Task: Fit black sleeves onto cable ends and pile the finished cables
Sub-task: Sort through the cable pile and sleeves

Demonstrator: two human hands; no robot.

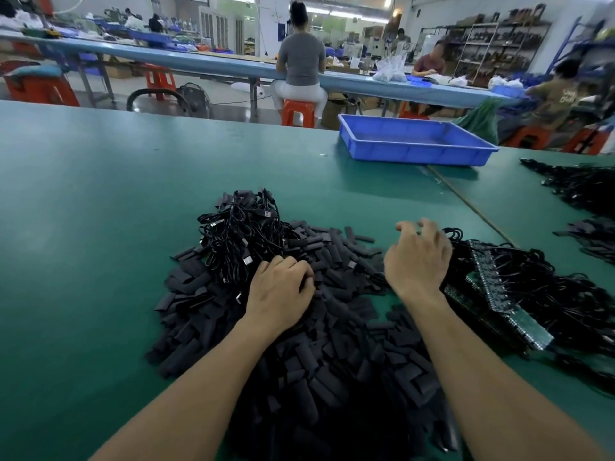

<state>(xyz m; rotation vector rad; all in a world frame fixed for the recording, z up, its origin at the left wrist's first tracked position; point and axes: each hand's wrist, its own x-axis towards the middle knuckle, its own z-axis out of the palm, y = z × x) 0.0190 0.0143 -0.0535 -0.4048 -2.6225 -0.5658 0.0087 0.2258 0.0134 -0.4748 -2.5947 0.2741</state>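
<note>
Here, in the head view, a big heap of black sleeves (299, 344) is lying at six o'clock on the green table (83, 227). The left hand (279, 289) is resting on it, fingers curled down among the sleeves; whether it is pinching one I cannot tell. A pile of coiled cables (239, 234) is sitting at the heap's twelve o'clock. The right hand (417, 261) is hovering with fingers loosely spread, holding nothing, beside a tangle of wired circuit boards (519, 294) at three o'clock. A blue tray (416, 151) is standing at one o'clock.
</note>
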